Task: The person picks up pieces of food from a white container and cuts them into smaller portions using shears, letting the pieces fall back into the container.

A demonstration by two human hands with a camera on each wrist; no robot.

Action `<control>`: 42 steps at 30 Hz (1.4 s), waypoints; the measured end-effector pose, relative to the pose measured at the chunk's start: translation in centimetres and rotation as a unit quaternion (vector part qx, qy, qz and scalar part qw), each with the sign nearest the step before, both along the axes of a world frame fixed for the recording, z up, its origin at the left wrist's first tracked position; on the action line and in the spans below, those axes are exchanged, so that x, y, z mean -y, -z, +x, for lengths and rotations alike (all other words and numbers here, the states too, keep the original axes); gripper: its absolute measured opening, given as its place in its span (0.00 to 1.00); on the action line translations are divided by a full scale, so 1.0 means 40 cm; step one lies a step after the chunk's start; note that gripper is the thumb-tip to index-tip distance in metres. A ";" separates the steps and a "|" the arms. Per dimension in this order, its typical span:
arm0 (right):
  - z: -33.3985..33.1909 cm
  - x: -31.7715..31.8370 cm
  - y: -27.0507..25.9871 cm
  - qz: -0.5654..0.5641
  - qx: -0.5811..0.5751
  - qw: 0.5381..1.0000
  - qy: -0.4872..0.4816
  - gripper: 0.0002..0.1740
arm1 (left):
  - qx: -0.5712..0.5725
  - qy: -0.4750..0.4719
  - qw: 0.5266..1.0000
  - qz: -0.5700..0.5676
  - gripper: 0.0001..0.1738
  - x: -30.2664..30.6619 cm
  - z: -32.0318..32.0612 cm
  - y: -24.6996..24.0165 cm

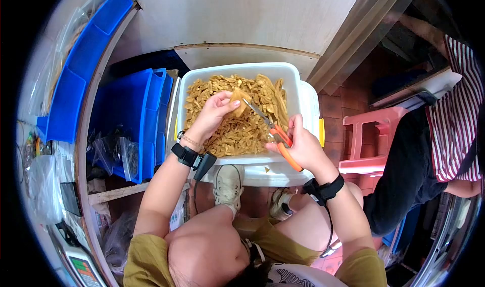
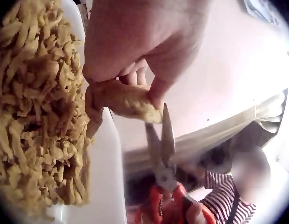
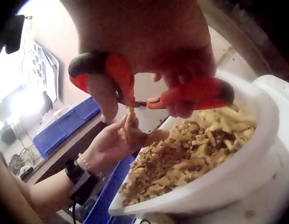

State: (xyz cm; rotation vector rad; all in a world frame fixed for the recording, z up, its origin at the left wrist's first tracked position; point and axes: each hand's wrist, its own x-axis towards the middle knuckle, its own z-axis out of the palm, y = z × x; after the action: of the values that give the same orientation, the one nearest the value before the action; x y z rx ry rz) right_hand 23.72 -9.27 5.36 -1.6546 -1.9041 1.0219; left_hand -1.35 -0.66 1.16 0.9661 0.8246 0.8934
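Observation:
In the head view my left hand point(image 1: 214, 114) pinches a flat, soft tan food piece point(image 1: 240, 94) between thumb and fingers, over a white tub point(image 1: 294, 97). Orange-handled scissors point(image 1: 289, 159) are gripped by my right hand point(image 1: 308, 148), thumb and fingers through the loops. The left wrist view has the scissor blades point(image 2: 167, 135) parted, their tips right at the edge of the held piece point(image 2: 128, 100). Many small cut pieces point(image 1: 227, 143) of the same tan food fill the tub beneath, with longer uncut strips point(image 1: 279, 97) along its right side.
Blue bins point(image 1: 151, 120) stand left of the tub, and a blue tray point(image 1: 76, 79) lies on the shelf above. A pink stool point(image 1: 374, 127) is on the right, beside a person in a striped shirt point(image 1: 452, 110). A white board wall point(image 1: 242, 19) rises behind the tub.

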 end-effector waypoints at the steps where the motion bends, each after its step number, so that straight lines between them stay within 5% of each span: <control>1: -0.001 0.000 -0.009 -0.026 0.022 0.999 -0.003 0.35 | -0.002 0.016 1.000 0.006 0.13 -0.001 0.000 -0.002; 14: -0.017 -0.012 0.026 0.009 -0.008 1.000 -0.004 0.38 | -0.051 0.032 0.998 0.028 0.13 0.010 0.035 -0.031; 16: -0.030 -0.012 0.047 0.074 -0.123 0.990 -0.007 0.37 | -0.054 0.013 0.998 0.035 0.13 0.008 0.037 -0.031; 28: -0.020 -0.012 0.021 -0.004 -0.001 1.000 -0.008 0.33 | -0.171 0.049 0.979 0.095 0.09 0.009 0.015 -0.023; 42: -0.033 -0.007 0.001 -0.024 -0.089 0.996 0.006 0.36 | -0.219 0.050 0.972 0.074 0.09 -0.003 0.006 -0.017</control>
State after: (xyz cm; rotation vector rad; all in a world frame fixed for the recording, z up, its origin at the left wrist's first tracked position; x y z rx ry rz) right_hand 22.39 -8.97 5.33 -1.5431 -1.7664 1.1776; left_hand -1.13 -0.55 1.83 1.3528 1.0806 0.6691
